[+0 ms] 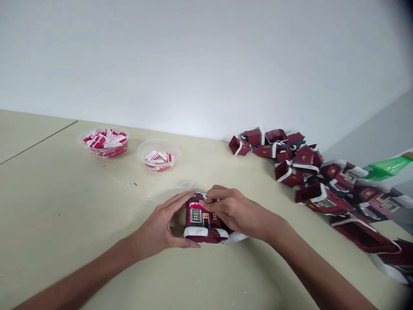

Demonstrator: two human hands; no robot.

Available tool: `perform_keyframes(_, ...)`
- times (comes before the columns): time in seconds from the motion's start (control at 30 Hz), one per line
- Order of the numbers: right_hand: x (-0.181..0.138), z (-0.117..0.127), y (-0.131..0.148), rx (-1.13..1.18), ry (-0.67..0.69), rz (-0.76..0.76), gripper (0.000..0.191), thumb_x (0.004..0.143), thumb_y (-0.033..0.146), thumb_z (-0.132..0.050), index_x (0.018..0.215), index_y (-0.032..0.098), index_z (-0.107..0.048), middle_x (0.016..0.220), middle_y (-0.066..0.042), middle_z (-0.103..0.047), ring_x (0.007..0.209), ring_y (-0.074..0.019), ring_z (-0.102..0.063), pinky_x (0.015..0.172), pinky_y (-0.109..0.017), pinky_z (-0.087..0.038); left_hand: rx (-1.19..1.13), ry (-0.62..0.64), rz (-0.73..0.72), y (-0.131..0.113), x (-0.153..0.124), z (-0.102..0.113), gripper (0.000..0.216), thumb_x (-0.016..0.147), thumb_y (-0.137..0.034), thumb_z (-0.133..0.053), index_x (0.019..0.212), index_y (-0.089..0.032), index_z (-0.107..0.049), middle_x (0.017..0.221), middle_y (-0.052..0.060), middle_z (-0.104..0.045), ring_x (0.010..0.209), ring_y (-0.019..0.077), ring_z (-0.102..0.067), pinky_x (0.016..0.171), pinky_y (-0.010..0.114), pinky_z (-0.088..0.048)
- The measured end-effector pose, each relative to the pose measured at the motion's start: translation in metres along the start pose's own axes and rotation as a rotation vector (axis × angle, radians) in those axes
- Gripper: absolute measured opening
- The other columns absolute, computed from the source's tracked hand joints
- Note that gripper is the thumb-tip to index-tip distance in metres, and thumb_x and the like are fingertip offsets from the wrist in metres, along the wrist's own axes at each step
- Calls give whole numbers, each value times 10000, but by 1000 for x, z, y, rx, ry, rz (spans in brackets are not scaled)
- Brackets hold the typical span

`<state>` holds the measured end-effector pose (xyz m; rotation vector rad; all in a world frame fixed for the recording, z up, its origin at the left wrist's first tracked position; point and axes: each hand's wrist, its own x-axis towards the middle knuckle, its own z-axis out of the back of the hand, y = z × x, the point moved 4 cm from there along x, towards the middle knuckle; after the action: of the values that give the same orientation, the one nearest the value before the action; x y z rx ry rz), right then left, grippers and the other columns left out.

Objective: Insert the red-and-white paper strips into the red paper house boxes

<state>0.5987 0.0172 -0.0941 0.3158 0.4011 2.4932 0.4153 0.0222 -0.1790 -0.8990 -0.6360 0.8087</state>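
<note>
A small dark-red toy house (211,232) with yellow windows and white, snow-like trim lies between my hands, its front facing up and its base toward me. My left hand (158,226) grips its left side, fingers at the roof end and thumb at the base. A small bright-red piece with white edging (195,205) sits above the left window. My right hand (230,209) is closed in a pinch, its fingertips touching the house front at that piece's right end. Whether something is between those fingers is hidden. A whitish, shiny thing (235,238) shows under the house's right side.
Two clear plastic bowls stand at the back left: a fuller bowl (126,134) and a less filled bowl (141,156), both with red-and-white pieces. A pile of similar houses (305,157) stretches down the right side, beside a green bottle (387,167). A white wall (193,64) rises behind the table.
</note>
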Motion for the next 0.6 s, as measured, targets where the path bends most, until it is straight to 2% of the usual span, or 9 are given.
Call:
perform_keyframes(0.17,-3,-7,11,-94,0,-6,263,930,4,-480,787,138,-655,881,-87,-642,899,-214,-557,815,-340,-516,29,-10,-11,-1,1,2,1009,620,-526,-897,1495,-306,-444,1530,85,-489,1406,342,-469,1199,498,-397)
perform_keyframes(0.3,-4,-1,12,-65,4,-60,237,931,28,-503,870,136,-705,908,-91,-664,958,-218,-585,867,-355,-520,56,-25,-12,-5,1,2,990,624,-511,-898,1486,-319,-450,1503,86,-513,1374,340,-498,1174,501,-418)
perform_keyframes(0.37,-6,5,12,-66,-19,-51,239,972,95,-507,956,160,-736,981,-91,-698,1028,-230,-591,924,-392,-513,97,-25,-20,-7,0,1,948,666,-520,-870,1491,-347,-436,1516,77,-496,1384,327,-488,1174,499,-413)
perform_keyframes(0.43,-12,10,12,-90,-82,-66,261,1017,197,-496,1145,190,-723,1153,-92,-705,1135,-257,-574,998,-455,-490,181,-5,-37,-9,-3,4,874,713,-546,-830,1482,-390,-446,1551,51,-456,1411,313,-463,1183,485,-402)
perform_keyframes(0.53,-35,13,10,-110,-199,-169,386,1047,287,-457,1404,201,-577,1380,-99,-616,1265,-276,-533,1080,-496,-459,341,4,-39,-2,-21,23,800,726,-559,-812,1449,-416,-501,1573,22,-435,1416,319,-461,1175,456,-414)
perform_keyframes(0.6,-58,13,4,-106,-258,-255,418,1050,299,-451,1453,217,-528,1422,-98,-586,1297,-264,-530,1090,-473,-471,421,-51,-16,8,-44,53,793,708,-529,-832,1432,-405,-532,1550,17,-474,1369,329,-512,1143,425,-448)
